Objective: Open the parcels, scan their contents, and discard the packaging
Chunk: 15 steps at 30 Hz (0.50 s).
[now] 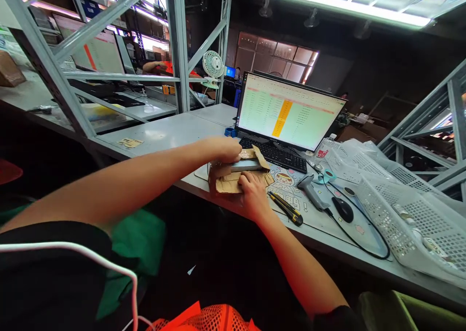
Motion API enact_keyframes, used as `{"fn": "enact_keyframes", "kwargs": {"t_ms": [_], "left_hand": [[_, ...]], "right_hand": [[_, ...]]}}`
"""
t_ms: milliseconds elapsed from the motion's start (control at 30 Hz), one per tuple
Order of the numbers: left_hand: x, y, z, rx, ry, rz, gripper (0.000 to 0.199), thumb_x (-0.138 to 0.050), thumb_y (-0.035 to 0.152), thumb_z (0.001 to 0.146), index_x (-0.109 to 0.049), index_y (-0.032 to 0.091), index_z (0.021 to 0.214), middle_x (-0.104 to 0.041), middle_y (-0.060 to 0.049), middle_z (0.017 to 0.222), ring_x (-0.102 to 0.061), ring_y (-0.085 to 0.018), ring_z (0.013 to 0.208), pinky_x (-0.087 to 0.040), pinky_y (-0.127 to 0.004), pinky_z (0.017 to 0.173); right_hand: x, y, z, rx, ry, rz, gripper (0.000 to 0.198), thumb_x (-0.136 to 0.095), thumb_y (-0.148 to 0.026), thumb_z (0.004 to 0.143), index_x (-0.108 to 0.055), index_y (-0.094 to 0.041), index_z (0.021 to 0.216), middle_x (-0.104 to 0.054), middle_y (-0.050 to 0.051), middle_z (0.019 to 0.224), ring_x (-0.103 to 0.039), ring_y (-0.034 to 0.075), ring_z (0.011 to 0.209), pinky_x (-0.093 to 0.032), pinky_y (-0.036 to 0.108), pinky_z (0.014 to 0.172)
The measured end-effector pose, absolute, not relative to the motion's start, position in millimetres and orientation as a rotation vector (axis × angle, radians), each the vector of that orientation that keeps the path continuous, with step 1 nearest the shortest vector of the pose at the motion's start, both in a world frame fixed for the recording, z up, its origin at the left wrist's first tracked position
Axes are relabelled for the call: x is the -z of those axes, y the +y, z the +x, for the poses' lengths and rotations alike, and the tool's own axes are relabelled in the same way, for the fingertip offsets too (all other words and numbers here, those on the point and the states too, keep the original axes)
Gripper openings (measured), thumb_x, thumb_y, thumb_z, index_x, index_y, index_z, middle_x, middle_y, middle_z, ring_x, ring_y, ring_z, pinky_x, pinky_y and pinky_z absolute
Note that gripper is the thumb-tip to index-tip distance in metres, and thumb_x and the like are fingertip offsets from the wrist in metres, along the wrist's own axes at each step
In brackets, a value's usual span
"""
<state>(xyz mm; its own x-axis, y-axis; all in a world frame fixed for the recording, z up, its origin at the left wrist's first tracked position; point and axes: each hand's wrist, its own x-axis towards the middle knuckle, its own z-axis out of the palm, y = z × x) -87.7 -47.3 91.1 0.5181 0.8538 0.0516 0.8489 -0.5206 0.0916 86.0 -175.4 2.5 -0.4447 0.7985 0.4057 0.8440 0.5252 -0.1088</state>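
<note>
A small brown cardboard box (pixel 228 184) lies at the table's front edge, its flaps raised and torn open. Inside it shows a flat grey-blue item (pixel 245 165), its kind unclear. My left hand (pixel 226 152) reaches over the box's left side, fingers curled down against it and partly blurred. From the front, my right hand (pixel 252 188) grips the near flap with bent fingers. Just right of that hand lies a black and yellow utility knife (pixel 286 208).
Behind the box stand a keyboard (pixel 291 160) and a monitor (pixel 287 112). To the right are a barcode scanner (pixel 313 193), a corded mouse (pixel 342 209), and white perforated baskets (pixel 386 219). A metal rack frame (pixel 73 78) rises at left.
</note>
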Motion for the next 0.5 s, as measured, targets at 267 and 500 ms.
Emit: {"fn": "enact_keyframes", "kwargs": {"t_ms": [267, 500], "left_hand": [[-121.9, -25.0, -127.7, -0.155, 1.524, 2.531, 0.041, -0.045, 0.026, 0.099, -0.081, 0.006, 0.100, -0.077, -0.013, 0.082, -0.067, -0.022, 0.080, -0.054, -0.036, 0.083], [-135.1, -12.6, -113.3, -0.473, 1.665, 2.584, 0.024, -0.082, 0.034, 0.077, -0.083, 0.019, 0.096, -0.073, -0.012, 0.082, -0.069, -0.037, 0.103, -0.054, -0.050, 0.095]], "right_hand": [[-9.5, -182.6, 93.5, 0.019, -2.396, -1.360, 0.038, -0.050, 0.002, 0.080, -0.062, -0.021, 0.109, -0.067, 0.014, 0.144, -0.057, 0.028, 0.138, -0.037, 0.044, 0.121], [-11.3, -175.0, 88.4, 0.004, -2.370, -1.331, 0.033, -0.053, 0.000, 0.083, -0.060, -0.022, 0.106, -0.069, 0.012, 0.139, -0.062, 0.028, 0.129, -0.045, 0.041, 0.110]]}}
